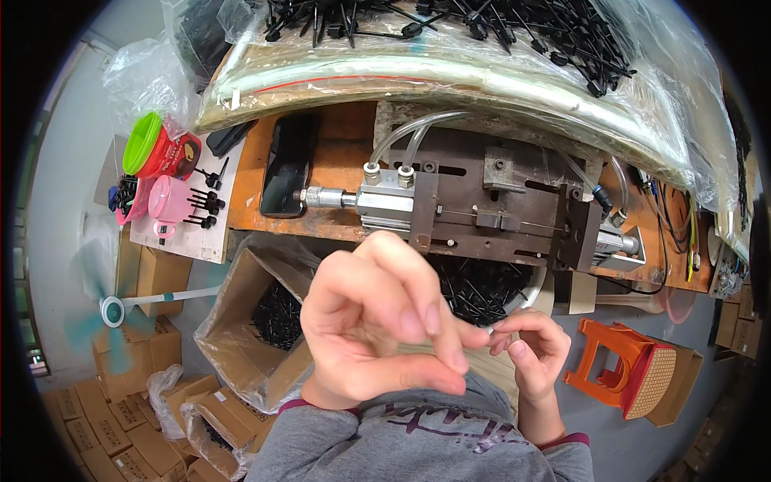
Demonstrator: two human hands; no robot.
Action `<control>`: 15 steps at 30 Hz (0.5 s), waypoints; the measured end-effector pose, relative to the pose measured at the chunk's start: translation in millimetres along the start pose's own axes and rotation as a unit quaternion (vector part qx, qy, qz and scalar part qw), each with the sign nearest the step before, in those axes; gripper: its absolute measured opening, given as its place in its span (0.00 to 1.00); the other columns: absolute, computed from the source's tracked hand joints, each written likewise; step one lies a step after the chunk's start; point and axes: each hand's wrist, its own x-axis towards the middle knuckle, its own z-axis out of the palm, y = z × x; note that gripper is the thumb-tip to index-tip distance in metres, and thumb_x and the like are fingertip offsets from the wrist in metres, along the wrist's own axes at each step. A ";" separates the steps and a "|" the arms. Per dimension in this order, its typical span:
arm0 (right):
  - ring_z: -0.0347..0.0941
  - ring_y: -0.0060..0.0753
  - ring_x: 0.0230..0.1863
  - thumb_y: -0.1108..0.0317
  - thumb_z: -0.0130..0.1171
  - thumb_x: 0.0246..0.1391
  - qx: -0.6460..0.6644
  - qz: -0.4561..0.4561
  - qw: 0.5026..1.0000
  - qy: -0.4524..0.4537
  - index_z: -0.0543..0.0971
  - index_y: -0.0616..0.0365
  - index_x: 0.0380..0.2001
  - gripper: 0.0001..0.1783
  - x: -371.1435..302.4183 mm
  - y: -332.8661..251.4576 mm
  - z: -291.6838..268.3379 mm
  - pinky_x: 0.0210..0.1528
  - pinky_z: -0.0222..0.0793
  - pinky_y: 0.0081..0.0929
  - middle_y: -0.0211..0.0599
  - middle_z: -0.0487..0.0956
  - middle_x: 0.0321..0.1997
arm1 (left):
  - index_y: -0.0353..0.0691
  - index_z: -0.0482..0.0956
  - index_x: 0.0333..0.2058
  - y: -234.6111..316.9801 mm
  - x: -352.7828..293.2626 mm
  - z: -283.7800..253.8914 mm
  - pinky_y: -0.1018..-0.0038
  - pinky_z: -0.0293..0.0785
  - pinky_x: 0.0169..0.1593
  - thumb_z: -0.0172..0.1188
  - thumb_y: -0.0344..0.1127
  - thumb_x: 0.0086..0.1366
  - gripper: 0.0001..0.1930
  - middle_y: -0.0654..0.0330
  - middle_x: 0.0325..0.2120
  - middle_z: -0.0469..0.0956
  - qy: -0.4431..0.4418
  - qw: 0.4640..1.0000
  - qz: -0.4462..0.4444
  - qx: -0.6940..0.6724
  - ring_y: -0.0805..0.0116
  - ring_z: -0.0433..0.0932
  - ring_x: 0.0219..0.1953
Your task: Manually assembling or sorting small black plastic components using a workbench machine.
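My left hand (373,325) is raised close in front of my chest, its fingers loosely bent and standing apart. Nothing shows between its fingertips. One of its fingers reaches toward my right hand (534,345), which is closed, with the fingers bent inward. A tiny pale spot shows at the right fingertips, too small to name. Beyond the hands lies a dark metal fixture (470,229) with a silver air cylinder (385,205) at its left and clear hoses. A small block (498,219) sits on a thin rod in its middle.
Black plastic parts (554,40) lie on a plastic-covered tray at the back. A phone (285,165), pink cup (167,198) and red tub (173,157) stand left. Below are an open carton (249,321) of black parts, a fan (112,312) and an orange stool (618,369).
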 end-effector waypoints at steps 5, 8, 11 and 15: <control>0.73 0.26 0.29 0.74 0.61 0.51 0.000 0.002 1.000 -0.004 0.79 0.69 0.36 0.10 0.3 0.2 0.9 0.34 0.67 0.22 0.43 0.82 0.29 | 0.48 0.67 0.36 2.2 1.8 -0.1 0.78 0.69 0.33 0.77 0.15 0.38 0.31 0.67 0.33 0.66 0.018 0.999 0.016 0.030 0.75 0.74 0.28; 0.73 0.26 0.28 0.74 0.61 0.51 0.001 0.006 1.000 -0.003 0.79 0.69 0.36 0.10 0.5 0.2 1.0 0.34 0.67 0.22 0.42 0.82 0.28 | 0.48 0.67 0.36 0.7 2.0 -5.1 0.79 0.66 0.30 0.79 0.17 0.35 0.33 0.68 0.32 0.64 -0.005 0.997 0.014 0.073 0.76 0.73 0.27; 0.73 0.26 0.28 0.74 0.61 0.50 -0.001 0.010 1.000 0.002 0.79 0.69 0.36 0.10 -0.7 -0.8 0.4 0.33 0.67 0.22 0.42 0.82 0.28 | 0.38 0.71 0.37 -7.3 1.5 -1.3 0.80 0.64 0.24 0.76 0.16 0.39 0.28 0.61 0.32 0.66 0.033 0.997 0.070 0.006 0.76 0.74 0.25; 0.73 0.26 0.28 0.75 0.61 0.50 -0.004 0.006 1.000 0.003 0.80 0.69 0.36 0.10 -0.1 0.3 0.6 0.33 0.67 0.22 0.42 0.82 0.28 | 0.32 0.72 0.42 -7.6 1.2 -1.4 0.78 0.68 0.25 0.79 0.23 0.39 0.31 0.60 0.32 0.66 0.020 0.996 0.080 0.040 0.76 0.74 0.24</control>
